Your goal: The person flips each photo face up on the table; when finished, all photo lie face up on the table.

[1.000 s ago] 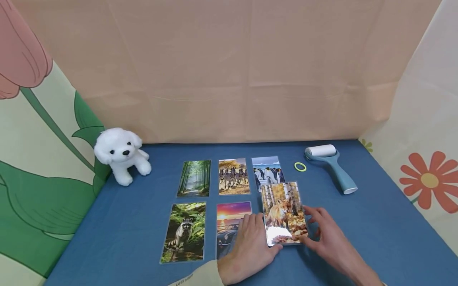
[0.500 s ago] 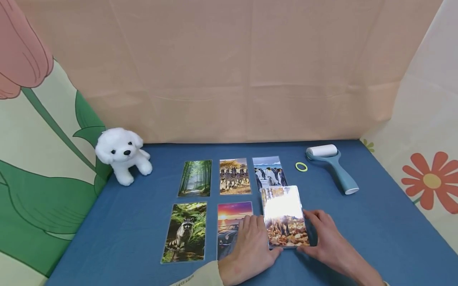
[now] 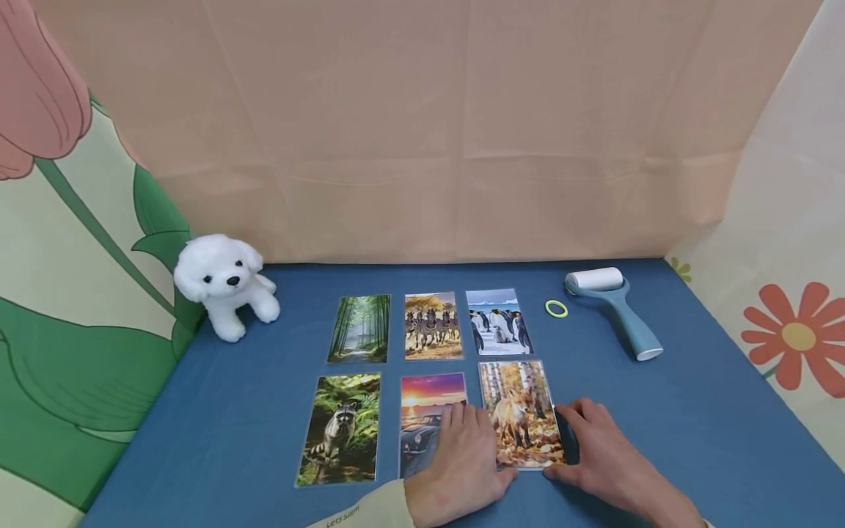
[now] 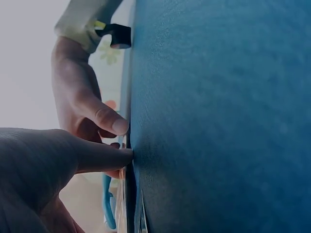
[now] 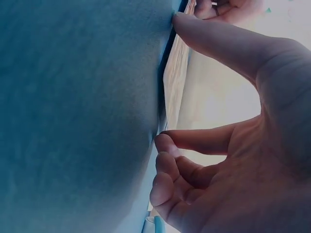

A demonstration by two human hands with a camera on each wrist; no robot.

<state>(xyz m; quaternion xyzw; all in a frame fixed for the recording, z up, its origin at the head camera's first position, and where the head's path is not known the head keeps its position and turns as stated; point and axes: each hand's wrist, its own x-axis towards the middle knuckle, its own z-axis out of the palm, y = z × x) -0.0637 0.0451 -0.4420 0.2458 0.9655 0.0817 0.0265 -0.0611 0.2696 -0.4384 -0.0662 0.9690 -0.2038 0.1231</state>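
Observation:
A glossy fox photo card (image 3: 518,414) lies flat, close over the blue cloth, at the right end of the front row in the head view. My left hand (image 3: 464,455) holds it along its left edge, thumb by the lower left corner, and covers part of the sunset-and-car card (image 3: 422,433). At the other side my right hand (image 3: 604,455) holds the lower right corner, thumb at the bottom edge and index finger at the right edge. The wrist views show the card edge-on (image 5: 176,80), with thumb tips at its rim. Above it lies the penguin card (image 3: 499,323).
Zebra (image 3: 432,326), bamboo forest (image 3: 359,330) and raccoon (image 3: 339,429) cards lie in rows to the left. A white plush dog (image 3: 227,286) stands back left. At the back right are a yellow-green ring (image 3: 555,309) and a blue-handled lint roller (image 3: 617,304).
The fox card has come down and toward me, lining up with the front row and uncovering the penguin card. My right hand has shifted slightly nearer; the left has barely moved.

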